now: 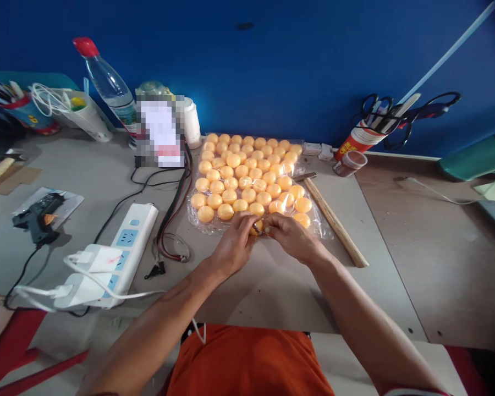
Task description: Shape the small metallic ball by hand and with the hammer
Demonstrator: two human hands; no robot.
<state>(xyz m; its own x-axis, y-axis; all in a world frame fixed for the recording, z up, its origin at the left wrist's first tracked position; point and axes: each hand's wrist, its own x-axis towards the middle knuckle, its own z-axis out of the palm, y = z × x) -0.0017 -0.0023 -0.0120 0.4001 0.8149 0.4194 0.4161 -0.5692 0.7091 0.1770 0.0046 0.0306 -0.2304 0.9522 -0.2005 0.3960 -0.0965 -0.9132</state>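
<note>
A clear plastic bag (322, 228) full of orange table tennis balls (248, 195) lies flat on the desk. At its near edge my left hand (236, 240) is closed, its thumb and fingers pinched at a small dark-brown, beaded-looking thing (256, 227) in front of an orange ball. My right hand (291, 237) is also closed, fingertips pinched close to the same spot. What exactly each hand grips is partly covered by the fingers. To the right of the bag lies a hammer (336, 223) with a wooden handle, its head toward the back.
A white power strip (138, 231) with plugged-in chargers and a black glue gun (41, 215) lie left. Black cables (171, 212) run beside the bag. A plastic bottle (111, 82) and white container (191, 122) stand behind. A red-white cup (361, 137) of tools and small jar (350, 163) stand back right.
</note>
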